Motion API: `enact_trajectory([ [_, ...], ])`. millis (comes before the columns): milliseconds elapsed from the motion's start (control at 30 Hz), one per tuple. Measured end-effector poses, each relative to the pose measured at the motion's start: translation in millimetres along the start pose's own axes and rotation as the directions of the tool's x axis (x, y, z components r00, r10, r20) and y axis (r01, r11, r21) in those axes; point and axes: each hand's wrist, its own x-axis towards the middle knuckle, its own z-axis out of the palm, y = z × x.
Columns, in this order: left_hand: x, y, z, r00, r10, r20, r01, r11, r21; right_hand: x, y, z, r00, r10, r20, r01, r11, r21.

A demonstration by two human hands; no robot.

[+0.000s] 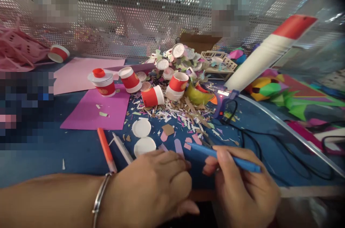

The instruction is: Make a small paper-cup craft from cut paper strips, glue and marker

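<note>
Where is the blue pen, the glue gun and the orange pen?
blue pen [231,160], head view, middle of its barrel by the right hand [244,185].
glue gun [225,99], head view, on its blue body.
orange pen [106,150], head view, mid-barrel.

The scene is brightly and evenly lit, with light coming from above and behind the perforated screen [151,23], where pale patches glare near the top edge. Shadows on the blue table [67,152] are soft and faint. Several spots left of and along the screen are blocked out in coarse squares. The tall white tube [265,53] to the right of the screen leans and smears, and the far right edge curves and blurs. The upper right corner darkens.
</note>
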Motion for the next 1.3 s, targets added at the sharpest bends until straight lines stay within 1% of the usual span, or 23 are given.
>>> enact_trajectory([
  [67, -4, 4, 16.7, 0.999, 0.042, -0.021, -0.040, 0.993, 0.107, -3, 0, -2, 0.995, -0.053, 0.089, 0.060, 0.995, -0.076],
  [133, -6, 7, 24.4, 0.999, 0.034, -0.018, -0.030, 0.983, 0.179, -2, -1, -3, 0.984, -0.065, 0.165, 0.085, 0.990, -0.116],
  [200, -7, 8, 26.0, 1.000, 0.027, 0.000, -0.027, 0.977, 0.211, 1, -3, -3, 0.978, -0.070, 0.197, 0.103, 0.981, -0.163],
  [300, -7, 8, 25.5, 0.999, 0.052, 0.011, -0.053, 0.966, 0.252, 4, -6, -2, 0.971, -0.067, 0.229, 0.118, 0.969, -0.218],
  [400, -9, 7, 26.0, 0.997, 0.072, 0.007, -0.071, 0.956, 0.284, 4, -7, -1, 0.967, -0.069, 0.244, 0.130, 0.961, -0.245],
  [533, -11, 7, 26.1, 0.996, 0.079, 0.032, -0.085, 0.953, 0.291, 5, -6, -1, 0.949, -0.083, 0.303, 0.171, 0.946, -0.275],
  [667, -11, 9, 26.8, 0.997, 0.073, 0.025, -0.077, 0.952, 0.296, 6, -5, -2, 0.949, -0.081, 0.305, 0.177, 0.937, -0.300],
  [1000, -11, 8, 30.8, 0.997, 0.083, -0.008, -0.077, 0.953, 0.293, 7, -4, 1, 0.946, -0.094, 0.311, 0.192, 0.934, -0.301],
  [1100, -11, 8, 31.4, 0.997, 0.079, 0.002, -0.077, 0.952, 0.296, 7, -4, 1, 0.946, -0.093, 0.311, 0.192, 0.933, -0.304],
  [1300, -11, 7, 31.8, 0.994, 0.108, -0.018, -0.097, 0.948, 0.302, 6, -4, -1, 0.929, -0.132, 0.347, 0.248, 0.915, -0.318],
])
